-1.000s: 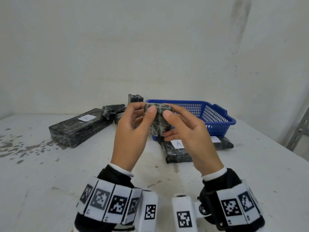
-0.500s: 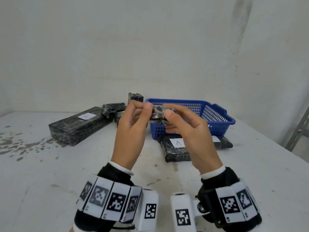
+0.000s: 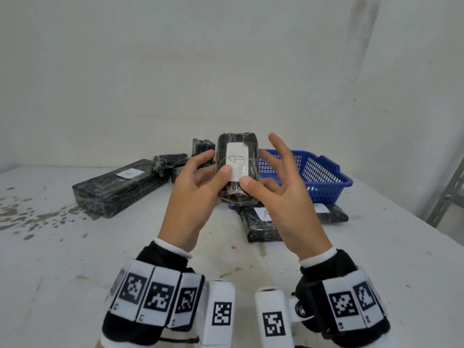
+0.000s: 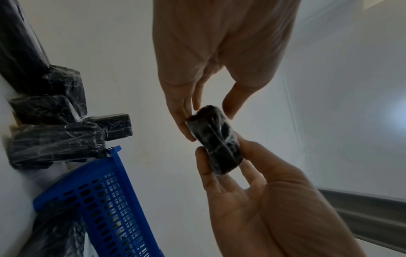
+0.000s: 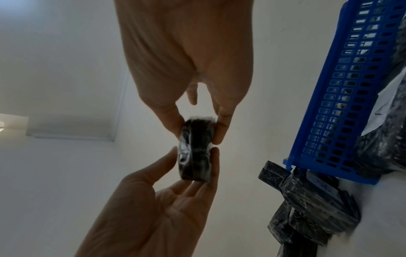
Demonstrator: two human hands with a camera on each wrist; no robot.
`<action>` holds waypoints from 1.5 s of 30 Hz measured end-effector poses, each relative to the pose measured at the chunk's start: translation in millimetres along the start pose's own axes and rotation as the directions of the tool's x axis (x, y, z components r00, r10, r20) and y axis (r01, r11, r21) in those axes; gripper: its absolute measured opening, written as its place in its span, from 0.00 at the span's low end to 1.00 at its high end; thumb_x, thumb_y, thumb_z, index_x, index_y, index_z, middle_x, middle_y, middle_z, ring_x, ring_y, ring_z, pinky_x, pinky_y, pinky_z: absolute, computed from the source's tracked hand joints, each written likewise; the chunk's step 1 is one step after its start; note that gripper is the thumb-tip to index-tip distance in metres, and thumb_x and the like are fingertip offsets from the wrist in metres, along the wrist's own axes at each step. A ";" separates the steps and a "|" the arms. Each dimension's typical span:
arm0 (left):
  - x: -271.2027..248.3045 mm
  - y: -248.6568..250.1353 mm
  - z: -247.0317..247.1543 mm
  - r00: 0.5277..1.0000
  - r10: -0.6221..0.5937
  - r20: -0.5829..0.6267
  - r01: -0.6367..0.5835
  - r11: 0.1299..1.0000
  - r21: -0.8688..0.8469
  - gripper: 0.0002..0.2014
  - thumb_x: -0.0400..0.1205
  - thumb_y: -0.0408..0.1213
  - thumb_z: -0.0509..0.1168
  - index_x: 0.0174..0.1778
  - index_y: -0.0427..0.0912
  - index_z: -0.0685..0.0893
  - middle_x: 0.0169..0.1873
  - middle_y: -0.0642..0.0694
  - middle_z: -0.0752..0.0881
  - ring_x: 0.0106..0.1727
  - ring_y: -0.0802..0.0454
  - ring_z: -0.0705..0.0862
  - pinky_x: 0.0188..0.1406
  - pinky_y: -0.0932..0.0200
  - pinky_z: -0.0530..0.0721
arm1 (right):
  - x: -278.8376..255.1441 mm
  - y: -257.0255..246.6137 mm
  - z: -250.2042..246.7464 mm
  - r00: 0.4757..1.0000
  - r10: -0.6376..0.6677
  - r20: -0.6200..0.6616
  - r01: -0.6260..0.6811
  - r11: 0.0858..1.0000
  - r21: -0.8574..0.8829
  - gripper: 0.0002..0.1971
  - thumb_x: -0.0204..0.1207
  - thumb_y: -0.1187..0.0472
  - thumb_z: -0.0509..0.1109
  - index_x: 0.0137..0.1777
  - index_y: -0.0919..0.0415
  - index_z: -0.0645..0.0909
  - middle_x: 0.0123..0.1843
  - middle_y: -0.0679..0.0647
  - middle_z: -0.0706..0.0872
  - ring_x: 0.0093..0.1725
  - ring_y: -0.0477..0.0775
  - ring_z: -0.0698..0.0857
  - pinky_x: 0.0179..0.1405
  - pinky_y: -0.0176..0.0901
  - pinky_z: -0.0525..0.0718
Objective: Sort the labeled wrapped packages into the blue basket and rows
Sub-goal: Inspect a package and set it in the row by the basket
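Your left hand (image 3: pixel 193 194) and right hand (image 3: pixel 288 199) pinch a small black film-wrapped package (image 3: pixel 237 167), label toward you. Below lies the stained white worktop (image 3: pixel 62 247). A bare white wall (image 3: pixel 175 71) stands behind.

Your left hand (image 4: pixel 274 200) and right hand (image 4: pixel 219 57) pinch a small wrapped package (image 4: pixel 216 139) between fingertips. Blue basket (image 4: pixel 110 196) sits lower left, touching a cluster of dark wrapped packages (image 4: pixel 57 139) above it.

Left hand (image 3: pixel 194 194) and right hand (image 3: pixel 286 197) raised together, thumbs and fingertips pinching
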State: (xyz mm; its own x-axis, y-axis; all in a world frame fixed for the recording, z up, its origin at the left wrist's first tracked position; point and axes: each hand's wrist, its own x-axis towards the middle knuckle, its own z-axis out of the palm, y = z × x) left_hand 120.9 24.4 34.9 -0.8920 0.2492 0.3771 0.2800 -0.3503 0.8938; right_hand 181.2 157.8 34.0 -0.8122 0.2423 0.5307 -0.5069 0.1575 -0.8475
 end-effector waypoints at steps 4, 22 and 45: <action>-1.6 -0.7 -1.1 0.999 0.048 0.020 -0.049 0.996 0.072 0.20 0.81 0.32 0.69 0.69 0.47 0.80 0.58 0.44 0.88 0.58 0.49 0.88 0.55 0.55 0.86 | 1.9 3.5 -0.8 0.998 0.057 0.013 -0.057 0.998 0.022 0.38 0.79 0.67 0.74 0.85 0.49 0.62 0.64 0.50 0.89 0.54 0.48 0.91 0.51 0.35 0.88; -3.9 3.4 2.2 0.999 0.040 0.028 -0.043 0.991 0.130 0.20 0.82 0.43 0.67 0.71 0.52 0.78 0.50 0.43 0.89 0.54 0.49 0.89 0.56 0.49 0.87 | 2.5 1.8 -0.7 0.999 0.040 -0.035 -0.042 0.997 -0.061 0.22 0.81 0.54 0.73 0.74 0.41 0.77 0.46 0.59 0.91 0.52 0.67 0.89 0.59 0.68 0.87; -2.3 -0.4 3.7 0.999 -0.008 -0.045 0.010 0.999 0.047 0.16 0.85 0.36 0.62 0.69 0.47 0.75 0.50 0.44 0.87 0.45 0.57 0.90 0.42 0.55 0.91 | 9.7 -0.8 -23.5 0.965 0.248 -0.089 -0.231 0.958 0.169 0.26 0.80 0.69 0.73 0.75 0.50 0.74 0.55 0.64 0.91 0.44 0.62 0.91 0.40 0.47 0.91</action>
State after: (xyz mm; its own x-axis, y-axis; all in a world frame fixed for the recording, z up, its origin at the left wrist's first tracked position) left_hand 124.1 27.4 34.6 -0.9094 0.2111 0.3584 0.2870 -0.3052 0.9080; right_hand 180.5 182.5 39.9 -0.8836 0.3576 0.3023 -0.3470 -0.0664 -0.9355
